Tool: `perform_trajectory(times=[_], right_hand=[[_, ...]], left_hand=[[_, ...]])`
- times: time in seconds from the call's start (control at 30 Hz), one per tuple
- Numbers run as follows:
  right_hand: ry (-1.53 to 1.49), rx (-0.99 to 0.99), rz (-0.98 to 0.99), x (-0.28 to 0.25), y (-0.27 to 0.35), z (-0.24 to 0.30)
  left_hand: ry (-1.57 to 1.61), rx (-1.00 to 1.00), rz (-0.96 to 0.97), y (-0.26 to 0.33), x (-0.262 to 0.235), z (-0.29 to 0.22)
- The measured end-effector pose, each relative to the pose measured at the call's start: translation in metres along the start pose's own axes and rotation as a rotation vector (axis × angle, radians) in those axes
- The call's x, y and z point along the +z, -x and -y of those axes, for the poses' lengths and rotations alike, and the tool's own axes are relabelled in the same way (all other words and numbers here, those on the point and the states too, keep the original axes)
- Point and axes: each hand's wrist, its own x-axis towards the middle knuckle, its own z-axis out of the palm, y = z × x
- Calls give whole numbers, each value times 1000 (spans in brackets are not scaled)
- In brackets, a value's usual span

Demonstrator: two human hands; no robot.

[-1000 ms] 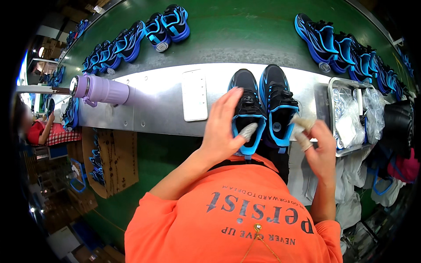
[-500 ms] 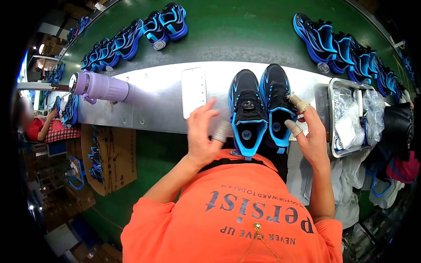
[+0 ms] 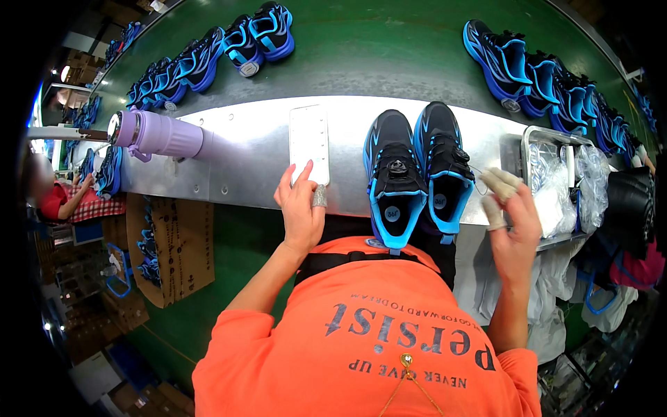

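A pair of black sneakers with blue trim stands on the metal bench edge, toes pointing away: a left sneaker (image 3: 396, 174) and a right sneaker (image 3: 441, 167), each with a round dial on its tongue. My right hand (image 3: 514, 215), its fingers wrapped in pale tape, is just right of the right sneaker. Between that sneaker and the taped fingertips curves a thin cord (image 3: 479, 182), apparently pinched there. With fingers apart, my left hand (image 3: 302, 212) reaches the near end of a flat white rectangular object (image 3: 309, 139). One left finger wears grey tape.
Left on the bench lies a lilac bottle (image 3: 163, 134). A clear bin (image 3: 531, 153) of plastic bags stands at the right. Rows of sneakers (image 3: 201, 59) line the green surface beyond, with more sneakers (image 3: 497, 59) at right. A cardboard box (image 3: 184, 254) is below left.
My right hand has moved right, away from the right sneaker, and a thin cord now shows between them. My left hand has shifted left from beside the sneakers to the white object.
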Motion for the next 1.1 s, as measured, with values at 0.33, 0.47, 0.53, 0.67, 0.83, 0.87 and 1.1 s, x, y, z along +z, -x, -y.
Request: perform_trajectory(times=[0.33, 0.47, 0.53, 0.67, 0.83, 0.87, 1.1], right_hand=[[-180, 311, 104, 51, 21, -42], [-69, 247, 122, 27, 20, -44], [121, -22, 25, 11, -3, -24], [91, -253, 154, 27, -35, -20], [-59, -14, 200, 30, -30, -10], [-12, -93, 199, 31, -26, -10], [276, -328, 174, 39, -5, -5]], left_hand=[[365, 417, 491, -86, -29, -100], [309, 359, 547, -79, -42, -92], [250, 395, 470, -75, -40, -95], [361, 404, 489, -75, -36, -102], [159, 418, 363, -53, -18, -100], [170, 457, 337, -53, -16, -100], [33, 615, 362, -56, -13, -98]])
